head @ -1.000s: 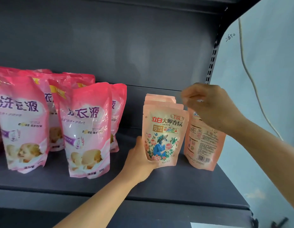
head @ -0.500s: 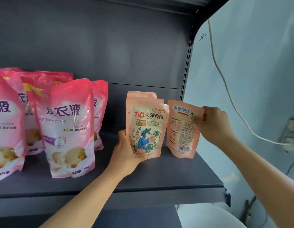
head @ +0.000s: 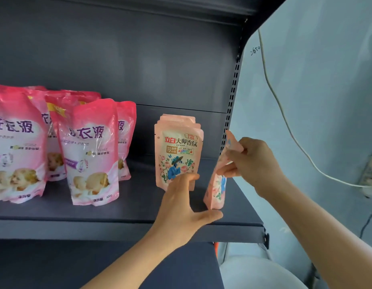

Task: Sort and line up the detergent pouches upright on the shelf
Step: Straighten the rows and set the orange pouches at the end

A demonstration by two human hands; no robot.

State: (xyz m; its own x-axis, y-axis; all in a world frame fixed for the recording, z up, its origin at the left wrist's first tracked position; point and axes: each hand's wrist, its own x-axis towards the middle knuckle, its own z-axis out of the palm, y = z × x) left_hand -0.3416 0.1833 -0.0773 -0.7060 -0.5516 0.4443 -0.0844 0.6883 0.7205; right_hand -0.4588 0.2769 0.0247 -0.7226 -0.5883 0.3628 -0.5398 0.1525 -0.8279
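A: Fingers [head: 229,171] of right hand [head: 254,163] pinch the loose peach pouch [head: 217,184] by its upper edge; it's edge-on, base near the shelf [head: 126,213] front, beside the upright peach row [head: 179,155].
B: Left hand [head: 185,207]?
A: Spread, fingertips on the row's front pouch, thumb probably touching the loose one's base.
B: Turn it face-out, seat it flat, keep the row braced.
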